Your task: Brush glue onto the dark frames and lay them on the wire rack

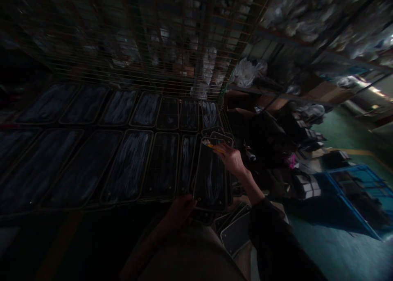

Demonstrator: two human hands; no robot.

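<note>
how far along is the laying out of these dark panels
Done: two rows of dark flat rectangular panels with pale rims lie side by side. In hand: one more panel at the near row's right end, left hand on its bottom edge, right hand at its top corner. Left: a pile of similar panels by the knee.

The dark panel (210, 176) is a flat, glossy black rectangle with rounded corners, a thin pale rim and faint streaks on its face. It lies lengthwise just right of the frame's centre, lower left corner in the left hand (181, 211), upper right corner at the right hand (231, 158). A small yellow-orange piece (211, 145) sits at its top edge.
</note>
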